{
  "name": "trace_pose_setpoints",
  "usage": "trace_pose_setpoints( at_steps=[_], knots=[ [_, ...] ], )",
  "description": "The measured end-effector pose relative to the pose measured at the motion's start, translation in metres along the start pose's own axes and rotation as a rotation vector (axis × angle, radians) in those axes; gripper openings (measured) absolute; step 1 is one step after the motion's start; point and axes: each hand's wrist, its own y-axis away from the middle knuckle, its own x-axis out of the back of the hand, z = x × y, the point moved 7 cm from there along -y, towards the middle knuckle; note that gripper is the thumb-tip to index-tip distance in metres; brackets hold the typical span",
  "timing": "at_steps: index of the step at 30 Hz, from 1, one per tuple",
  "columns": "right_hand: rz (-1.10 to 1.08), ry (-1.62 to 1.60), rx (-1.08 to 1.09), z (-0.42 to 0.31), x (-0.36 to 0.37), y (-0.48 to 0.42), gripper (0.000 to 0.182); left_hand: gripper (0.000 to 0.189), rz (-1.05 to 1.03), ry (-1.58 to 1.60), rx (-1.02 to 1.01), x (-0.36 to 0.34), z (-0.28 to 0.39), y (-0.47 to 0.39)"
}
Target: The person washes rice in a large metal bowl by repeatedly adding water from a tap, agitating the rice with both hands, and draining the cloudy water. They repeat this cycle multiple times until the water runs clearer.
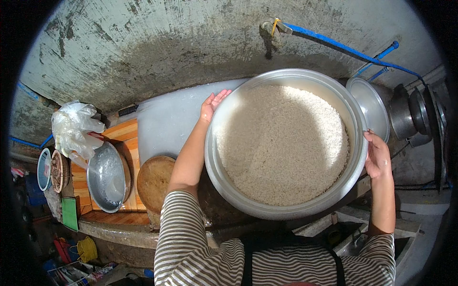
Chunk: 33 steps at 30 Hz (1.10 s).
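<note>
A large round metal pot (297, 213) stands in front of me, with uncooked rice grains (279, 146) spread across its inside. My left hand (213, 104) rests at the upper left of its rim, palm up and fingers extended. On the right side, my right hand (376, 153) holds the rim, with fingertips at the edge. Light falls on the rice at the right; the rest lies in shadow. The pot's underside is hidden.
Left of the pot are a round wooden board (156, 184), a metal basin (108, 177) and a plastic bag (76, 128). A tap (274, 32) juts from the wall above. A metal lid or bowl (368, 107) and dark pots (400, 114) sit at the right.
</note>
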Motion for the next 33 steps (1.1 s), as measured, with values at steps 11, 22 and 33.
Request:
trace_pose_setpoints(
  at_steps=[11,22,33],
  knots=[
    [0.030,0.043,0.012,-0.004,-0.005,0.003,0.023,0.051,0.039,-0.039,-0.045,0.010,0.004,-0.002],
    [-0.016,0.070,0.017,-0.005,-0.006,0.000,0.032,0.054,0.023,-0.021,-0.023,0.004,0.003,0.000],
    [0.191,0.131,-0.029,0.035,0.046,0.008,0.042,0.051,0.043,-0.051,0.033,-0.024,-0.003,0.009]
  ],
)
